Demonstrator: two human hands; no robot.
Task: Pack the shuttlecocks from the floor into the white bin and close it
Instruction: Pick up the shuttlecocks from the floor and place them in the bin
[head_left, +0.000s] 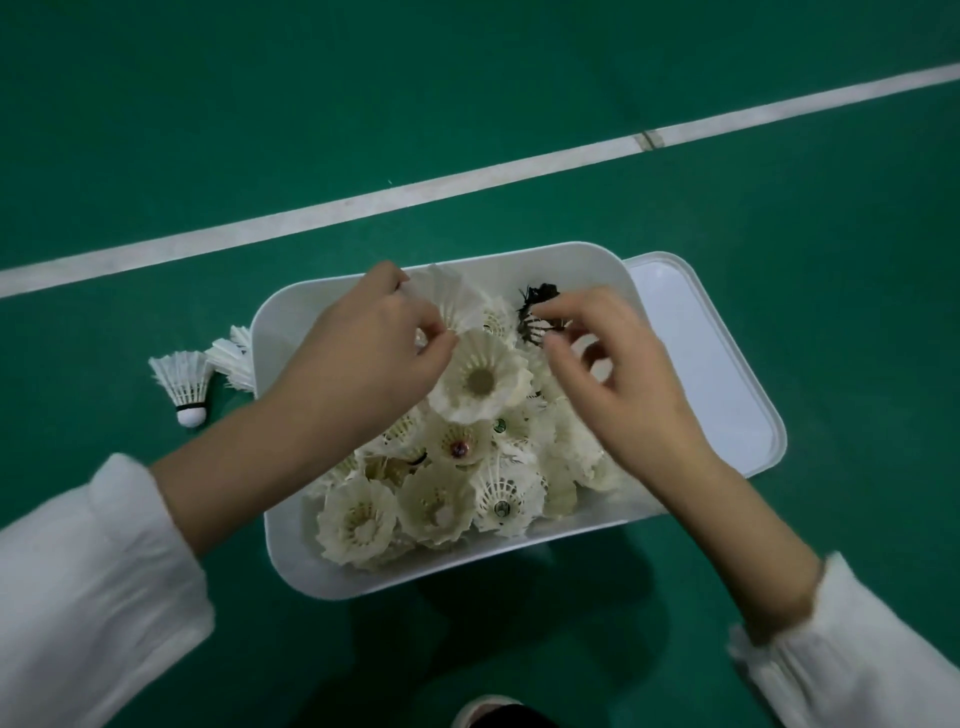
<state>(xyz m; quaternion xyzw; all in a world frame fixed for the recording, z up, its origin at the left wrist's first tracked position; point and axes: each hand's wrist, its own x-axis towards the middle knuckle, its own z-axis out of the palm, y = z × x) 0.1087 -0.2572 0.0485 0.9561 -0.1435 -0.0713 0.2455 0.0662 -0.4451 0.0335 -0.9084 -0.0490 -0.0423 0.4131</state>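
Observation:
The white bin (291, 322) stands open on the green floor, heaped with several white shuttlecocks (436, 499). My left hand (363, 353) is over the bin's far left part, fingers pinched on a white shuttlecock (457, 299). My right hand (613, 369) is over the far right part, fingertips on a black-feathered shuttlecock (537, 304). The white lid (727, 374) lies flat on the floor against the bin's right side. A white shuttlecock (184, 376) lies on the floor left of the bin, and two more (231, 358) touch the bin's left wall.
A white court line (467, 182) runs diagonally across the green floor beyond the bin. A shoe tip (488, 709) shows at the bottom edge. Both arms wear white sleeves.

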